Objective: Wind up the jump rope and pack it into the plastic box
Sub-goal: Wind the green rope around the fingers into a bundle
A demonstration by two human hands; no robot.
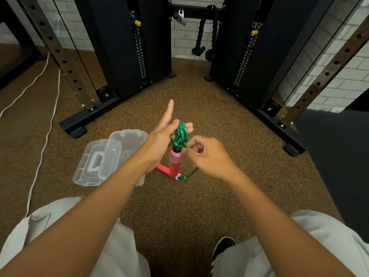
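Several loops of the green jump rope (179, 134) are wound around the palm of my left hand (163, 136), whose thumb points up and fingers are stretched flat. A pink handle (175, 161) hangs straight down from the coil. My right hand (205, 154) pinches the rope just right of that handle, and a green strand runs down from it to the second pink handle (164, 169), which lies slanted below. The clear plastic box (121, 152) stands open on the floor to the left, partly hidden by my left forearm.
The box's clear lid (89, 162) lies flat beside the box on the brown speckled floor (179, 206). Black cable-machine columns (127, 47) and their base feet flank the space ahead. A white cord (46, 136) trails along the left. My knees and a black shoe (221, 248) fill the bottom.
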